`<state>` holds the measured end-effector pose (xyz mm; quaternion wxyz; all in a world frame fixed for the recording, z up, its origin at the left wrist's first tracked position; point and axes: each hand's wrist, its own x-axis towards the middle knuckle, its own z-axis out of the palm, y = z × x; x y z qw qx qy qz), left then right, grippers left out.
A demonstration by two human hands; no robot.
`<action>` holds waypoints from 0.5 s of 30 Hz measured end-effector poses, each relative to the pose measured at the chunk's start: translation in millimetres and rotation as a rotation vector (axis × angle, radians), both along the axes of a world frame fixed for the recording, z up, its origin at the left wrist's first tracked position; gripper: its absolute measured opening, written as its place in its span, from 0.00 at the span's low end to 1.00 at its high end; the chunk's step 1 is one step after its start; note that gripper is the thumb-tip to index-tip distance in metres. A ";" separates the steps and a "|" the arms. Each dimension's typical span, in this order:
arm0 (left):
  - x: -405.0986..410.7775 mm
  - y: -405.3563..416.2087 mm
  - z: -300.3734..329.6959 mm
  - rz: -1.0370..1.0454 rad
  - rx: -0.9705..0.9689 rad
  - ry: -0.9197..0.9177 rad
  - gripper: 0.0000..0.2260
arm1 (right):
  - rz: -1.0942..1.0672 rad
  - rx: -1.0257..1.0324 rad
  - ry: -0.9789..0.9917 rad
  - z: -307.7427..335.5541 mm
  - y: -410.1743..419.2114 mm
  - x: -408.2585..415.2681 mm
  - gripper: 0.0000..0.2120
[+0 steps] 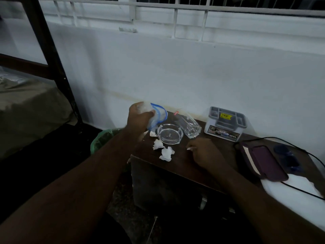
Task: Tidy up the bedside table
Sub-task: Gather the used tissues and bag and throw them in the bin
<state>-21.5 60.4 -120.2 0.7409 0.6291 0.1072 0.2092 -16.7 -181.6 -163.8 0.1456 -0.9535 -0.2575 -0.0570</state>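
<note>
Head view: dark bedside table (179,166) against white wall (175,71); left fingers (149,113) grip plastic bag (159,115), right fingers (190,148) curled, empty.

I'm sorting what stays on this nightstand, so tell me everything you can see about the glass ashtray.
The glass ashtray is clear, thick-walled and round, with notches cut into its rim. It sits upright on the dark wooden bedside table, near the back left corner, and looks nearly empty apart from a small pale speck inside. A clear drinking glass stands right beside it, seemingly touching. Crumpled white tissues lie just in front. Neither hand touches it.
</note>
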 end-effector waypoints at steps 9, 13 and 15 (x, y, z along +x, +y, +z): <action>-8.1 19.5 -3.1 0.090 -0.168 0.119 0.18 | 0.267 0.150 -0.104 11.6 58.4 -37.2 0.09; -10.7 24.5 -0.7 0.084 -0.181 0.154 0.21 | 0.253 0.024 -0.029 3.2 61.9 -40.0 0.09; -11.4 28.0 -0.3 0.083 -0.174 0.168 0.23 | 0.174 0.028 -0.013 9.1 62.0 -36.2 0.10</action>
